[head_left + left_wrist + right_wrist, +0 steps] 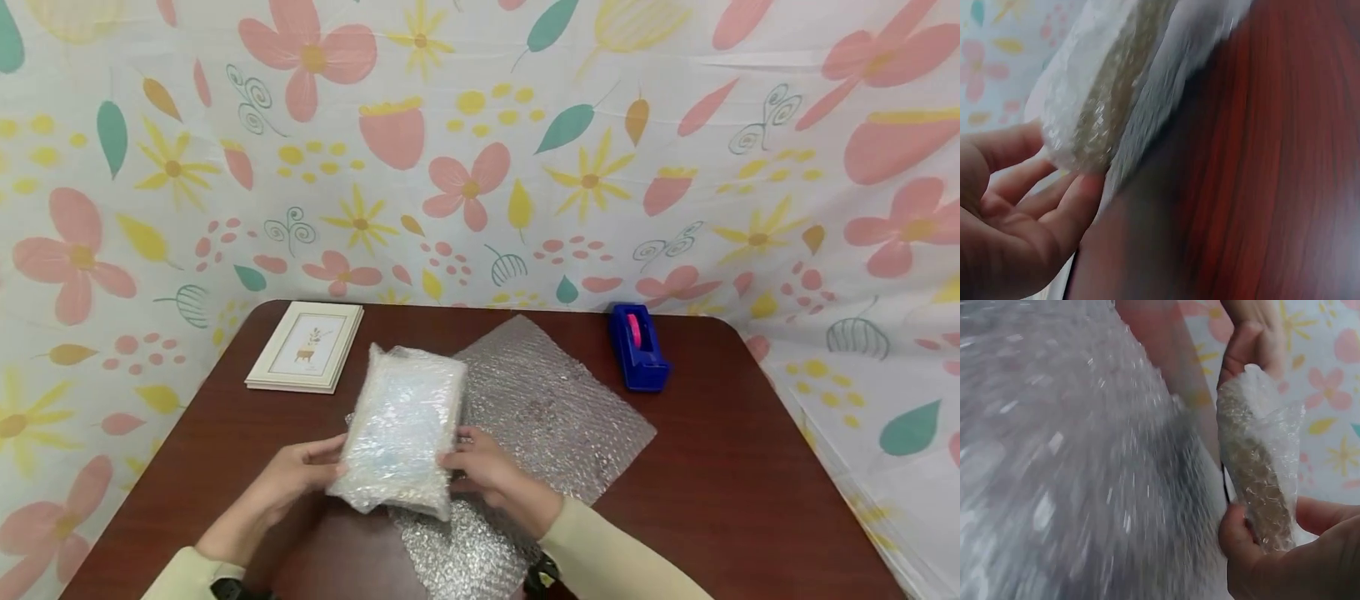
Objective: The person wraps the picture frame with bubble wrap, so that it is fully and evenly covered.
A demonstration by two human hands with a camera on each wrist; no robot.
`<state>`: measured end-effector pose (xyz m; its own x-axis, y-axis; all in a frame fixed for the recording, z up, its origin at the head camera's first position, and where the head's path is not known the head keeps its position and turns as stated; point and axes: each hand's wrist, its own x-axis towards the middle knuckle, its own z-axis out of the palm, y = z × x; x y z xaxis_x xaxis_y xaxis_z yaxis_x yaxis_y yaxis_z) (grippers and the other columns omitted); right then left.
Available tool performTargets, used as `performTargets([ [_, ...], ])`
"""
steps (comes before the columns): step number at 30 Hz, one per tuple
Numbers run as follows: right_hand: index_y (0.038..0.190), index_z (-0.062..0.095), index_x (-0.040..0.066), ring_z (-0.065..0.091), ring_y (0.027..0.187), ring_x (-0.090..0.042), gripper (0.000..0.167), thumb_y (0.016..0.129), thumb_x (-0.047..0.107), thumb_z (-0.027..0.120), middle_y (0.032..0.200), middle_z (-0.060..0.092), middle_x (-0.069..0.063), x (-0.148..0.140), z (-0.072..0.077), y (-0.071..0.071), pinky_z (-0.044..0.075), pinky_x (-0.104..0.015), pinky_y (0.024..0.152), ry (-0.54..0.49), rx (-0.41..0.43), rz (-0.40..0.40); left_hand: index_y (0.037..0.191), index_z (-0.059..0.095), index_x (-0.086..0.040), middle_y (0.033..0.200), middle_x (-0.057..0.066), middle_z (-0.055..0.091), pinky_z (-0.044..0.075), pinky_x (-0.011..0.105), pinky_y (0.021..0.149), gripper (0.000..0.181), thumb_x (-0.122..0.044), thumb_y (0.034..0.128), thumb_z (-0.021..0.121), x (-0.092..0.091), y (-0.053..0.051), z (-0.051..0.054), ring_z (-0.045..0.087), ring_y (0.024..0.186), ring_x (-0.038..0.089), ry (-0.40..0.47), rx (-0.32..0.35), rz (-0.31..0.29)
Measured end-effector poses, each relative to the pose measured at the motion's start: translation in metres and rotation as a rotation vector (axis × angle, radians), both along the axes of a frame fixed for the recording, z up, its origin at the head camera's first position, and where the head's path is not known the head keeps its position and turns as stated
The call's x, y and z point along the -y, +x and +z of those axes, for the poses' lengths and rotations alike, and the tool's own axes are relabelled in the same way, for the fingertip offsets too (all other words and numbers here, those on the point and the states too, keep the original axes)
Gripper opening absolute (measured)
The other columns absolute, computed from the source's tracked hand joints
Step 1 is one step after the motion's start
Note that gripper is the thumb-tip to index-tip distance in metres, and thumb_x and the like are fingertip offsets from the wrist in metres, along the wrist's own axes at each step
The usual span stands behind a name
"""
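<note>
A flat, rectangular package [405,425] wrapped in bubble wrap is held tilted above the table. My left hand [296,479] grips its left lower edge, thumb on one face and fingers on the other, as the left wrist view shows on the package's corner [1116,87]. On the opposite edge, my right hand [487,467] pinches the package between thumb and fingers. Through the wrap a brownish side [1260,475] shows in the right wrist view. Beneath and behind it, a bubble wrap sheet [555,400] lies on the table, with more bubble wrap [465,550] near the front.
A cream picture frame [306,346] lies at the back left of the dark wooden table [720,467]. Toward the back right stands a blue tape dispenser [637,350] with a pink core. A flower-patterned cloth [480,100] hangs behind the table.
</note>
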<state>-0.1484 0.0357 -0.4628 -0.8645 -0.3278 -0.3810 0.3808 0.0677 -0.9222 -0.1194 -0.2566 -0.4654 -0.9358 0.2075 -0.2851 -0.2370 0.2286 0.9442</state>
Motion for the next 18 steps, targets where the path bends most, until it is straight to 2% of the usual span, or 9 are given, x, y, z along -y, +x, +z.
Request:
performTargets([
  [4,0.143,0.036,-0.011,0.074,0.100,-0.037,0.060,0.091,-0.006,0.065,0.130,0.061,-0.035,0.031,-0.004,0.000,0.064,-0.047,0.083,-0.006,0.018,-0.008,0.150,0.029,0.019,0.140,0.041,0.053,0.059,0.024,0.086,0.071,-0.012,0.0976,0.066,0.035,0.002,0.001,0.070,0.098,0.000,-0.014,0.027,-0.093],
  [8,0.142,0.040,-0.008,0.075,0.095,-0.035,0.057,0.091,-0.006,0.065,0.127,0.063,-0.032,0.056,-0.004,0.002,0.065,-0.046,0.081,-0.017,0.040,-0.024,0.151,0.019,0.023,0.135,0.038,0.060,0.059,0.026,0.091,0.079,-0.014,0.0992,0.065,0.067,-0.004,0.007,0.070,0.103,0.003,-0.010,0.094,-0.195],
  [11,0.141,0.042,-0.006,0.075,0.093,-0.033,0.055,0.091,-0.006,0.065,0.125,0.064,-0.029,0.073,-0.002,0.004,0.065,-0.045,0.079,-0.015,0.041,-0.018,0.151,-0.001,0.025,0.120,0.023,0.072,0.060,0.029,0.091,0.092,-0.012,0.0989,0.066,0.088,-0.011,0.017,0.071,0.101,0.007,-0.027,0.166,-0.284],
  [14,0.139,0.044,-0.005,0.076,0.093,-0.034,0.053,0.091,-0.007,0.065,0.122,0.066,-0.028,0.090,-0.001,0.007,0.065,-0.045,0.077,-0.031,0.033,-0.008,0.149,-0.014,0.023,0.112,0.014,0.074,0.061,0.034,0.091,0.102,-0.012,0.0980,0.067,0.105,-0.018,0.029,0.072,0.101,0.012,-0.100,0.215,-0.360],
  [16,0.138,0.045,-0.004,0.076,0.093,-0.035,0.051,0.091,-0.007,0.066,0.121,0.068,-0.027,0.103,-0.004,0.008,0.065,-0.046,0.075,-0.037,0.027,-0.005,0.150,-0.011,0.023,0.116,0.024,0.072,0.061,0.041,0.092,0.101,-0.015,0.0987,0.067,0.114,-0.022,0.036,0.072,0.104,0.018,-0.186,0.242,-0.361],
  [18,0.136,0.047,-0.003,0.076,0.091,-0.033,0.049,0.091,-0.008,0.067,0.118,0.069,-0.025,0.115,-0.008,0.011,0.065,-0.045,0.073,-0.035,0.018,0.003,0.152,0.004,0.024,0.129,0.037,0.062,0.060,0.047,0.095,0.090,-0.019,0.1001,0.065,0.123,-0.024,0.040,0.071,0.111,0.026,-0.279,0.258,-0.332],
])
